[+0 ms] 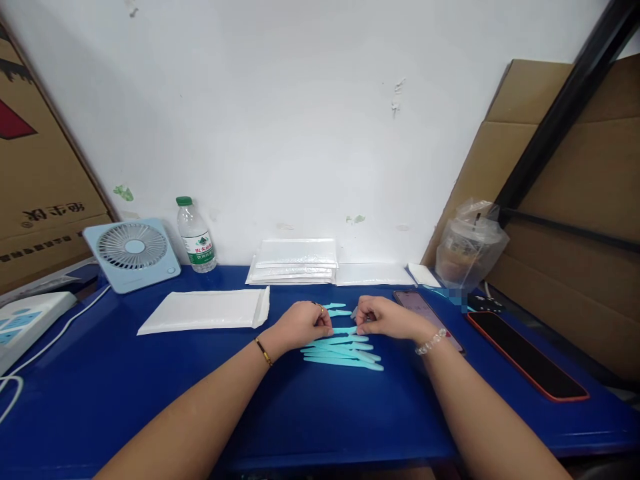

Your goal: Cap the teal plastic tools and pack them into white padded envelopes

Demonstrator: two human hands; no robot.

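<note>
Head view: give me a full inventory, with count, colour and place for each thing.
table: one, blue, fills the foreground
teal sticks: small pile, count unclear, table centre
padded mailer: one, white, left of centre
bag stack: one, white, against the wall
fan: one, light blue, rear left
water bottle: one, clear, green cap, beside the fan
phone: one, dark, by the right wrist
red-edged phone: one, black screen, far right
bagged cup: one, clear, rear right
cardboard: brown, far left and right
left hand: on the pile's left end
right hand: on the pile's right end
</note>
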